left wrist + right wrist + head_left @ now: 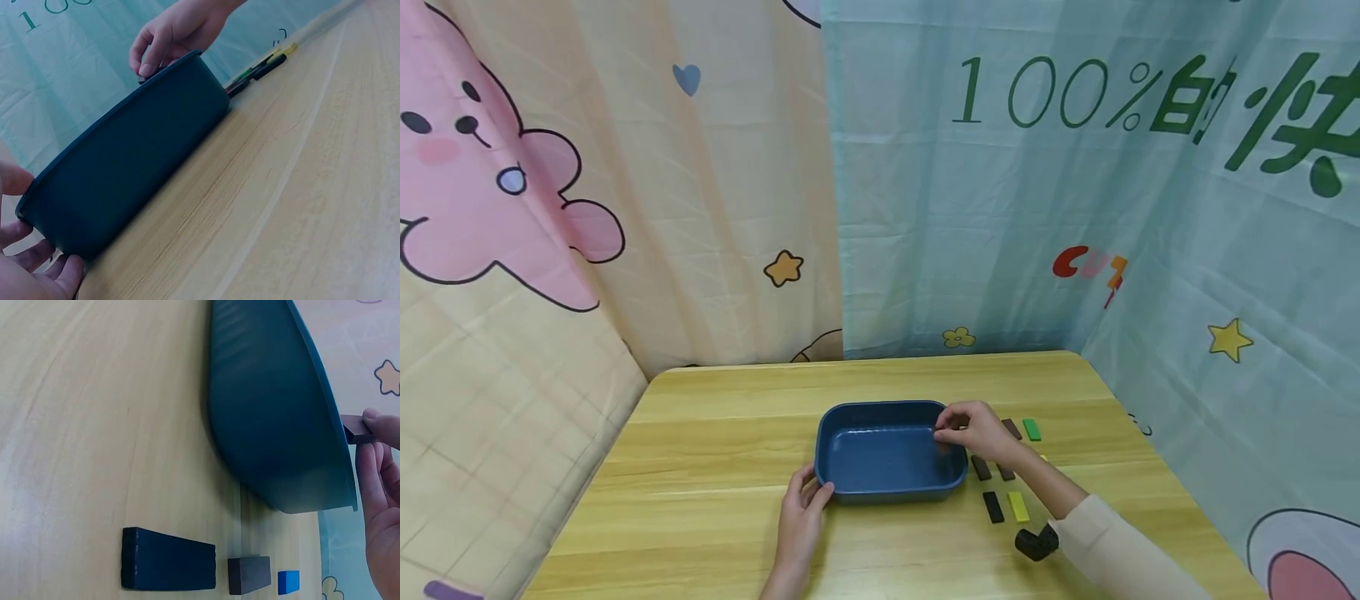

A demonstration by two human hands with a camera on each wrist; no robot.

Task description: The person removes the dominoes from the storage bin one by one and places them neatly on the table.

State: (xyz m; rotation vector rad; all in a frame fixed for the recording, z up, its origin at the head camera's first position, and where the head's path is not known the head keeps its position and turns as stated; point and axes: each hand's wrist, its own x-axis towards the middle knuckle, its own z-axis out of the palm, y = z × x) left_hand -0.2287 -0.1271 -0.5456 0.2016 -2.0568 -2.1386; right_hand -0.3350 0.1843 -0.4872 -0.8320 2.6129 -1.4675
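Note:
A blue rectangular dish [891, 498] stands on the wooden table. At its front left corner my left hand [801, 512] grips it, thumb by the rim and fingers against the outer wall. My right hand [973, 429] is at the right rim, above the dish's inside. Between its thumb and fingers it pinches a small dark brown block [356, 428], which shows beside the rim in the right wrist view. To the right of the dish lie a black block [992, 507], a yellow block [1018, 506], a green block [1032, 429] and several brown ones.
A blue block [289, 582] lies beyond the dark ones in the right wrist view. The right forearm partly covers another yellow block [1043, 457]. A black device [1037, 542] sits at the right wrist. Printed curtains [760, 167] hang behind the table [700, 467] and along its sides.

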